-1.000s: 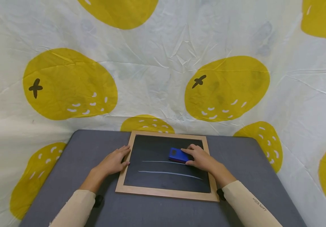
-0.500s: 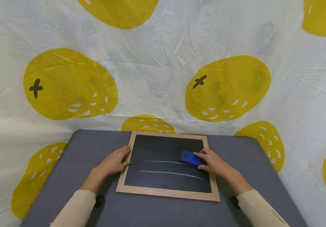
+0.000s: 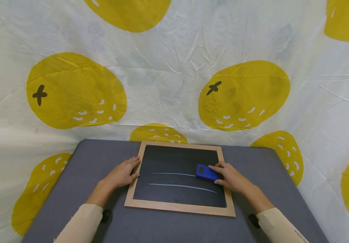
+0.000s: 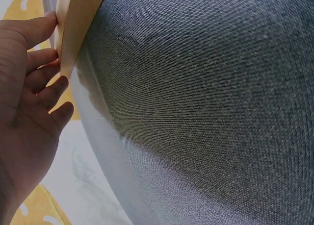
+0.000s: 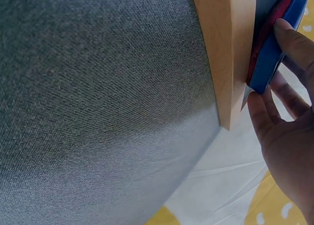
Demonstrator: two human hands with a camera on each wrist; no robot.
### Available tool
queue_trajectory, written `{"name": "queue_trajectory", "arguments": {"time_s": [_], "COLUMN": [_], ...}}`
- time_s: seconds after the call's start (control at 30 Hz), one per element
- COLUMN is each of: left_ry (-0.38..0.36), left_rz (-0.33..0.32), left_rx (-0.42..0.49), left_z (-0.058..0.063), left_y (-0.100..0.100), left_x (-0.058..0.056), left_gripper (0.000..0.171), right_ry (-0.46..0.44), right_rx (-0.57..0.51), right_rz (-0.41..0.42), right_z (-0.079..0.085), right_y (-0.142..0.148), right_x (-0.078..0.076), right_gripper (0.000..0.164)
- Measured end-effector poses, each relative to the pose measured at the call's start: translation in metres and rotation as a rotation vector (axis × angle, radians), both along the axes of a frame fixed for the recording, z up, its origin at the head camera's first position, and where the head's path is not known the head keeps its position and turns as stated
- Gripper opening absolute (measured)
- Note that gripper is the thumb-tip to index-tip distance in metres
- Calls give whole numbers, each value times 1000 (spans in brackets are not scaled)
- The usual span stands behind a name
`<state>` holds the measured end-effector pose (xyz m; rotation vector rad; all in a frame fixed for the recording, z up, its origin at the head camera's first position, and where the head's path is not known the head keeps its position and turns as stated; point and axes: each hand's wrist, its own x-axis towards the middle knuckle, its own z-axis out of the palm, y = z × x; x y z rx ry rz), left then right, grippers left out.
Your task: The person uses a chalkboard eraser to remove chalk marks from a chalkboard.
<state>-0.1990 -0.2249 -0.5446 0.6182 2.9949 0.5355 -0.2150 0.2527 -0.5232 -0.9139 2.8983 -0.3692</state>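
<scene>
Pinching a blue eraser (image 3: 206, 172) between the thumb and fingers of the right hand (image 3: 231, 178). Holding the eraser over the right part of a blackboard (image 3: 174, 158), near the right side of the board's wood frame (image 3: 180, 207). Turning the blue side of the eraser up and the red side (image 5: 270, 36) to face the blackboard.

Resting the left hand (image 3: 121, 174) on the left side of the blackboard, about halfway along, with fingertips and thumb touching the wood frame. Spreading that thumb well apart from the fingers, with the fingers a little bent.

Showing two long lines on the blackboard: a thin white line (image 3: 174, 173) across the middle, meeting the eraser at the right end, and a thick white line (image 3: 183, 186) closer to the near edge, dipping down to the right.

Wearing tan sleeves (image 3: 81, 224), with dark bands (image 3: 105, 216) just under the cuffs, on both sides of the blackboard. Working on a gray table (image 3: 104, 152) under the blackboard. Facing a white sheet (image 3: 162, 91) behind the blackboard, with big yellow shapes (image 3: 74, 87) all over.
</scene>
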Motion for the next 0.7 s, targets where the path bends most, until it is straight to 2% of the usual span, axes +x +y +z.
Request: {"name": "queue_trajectory", "arguments": {"time_s": [0.2, 0.7], "left_ry": [5, -4], "left_rz": [-3, -2], "left_rx": [3, 0], "left_z": [-2, 1], "left_y": [0, 1], "left_x": [-2, -1], "left_gripper": [63, 64], "right_ry": [-7, -36], "right_rx": [-9, 0], "right_rz": [9, 48], "right_z": [-1, 5], "right_y": [3, 0], "right_x": [0, 3], "right_gripper": [62, 64]}}
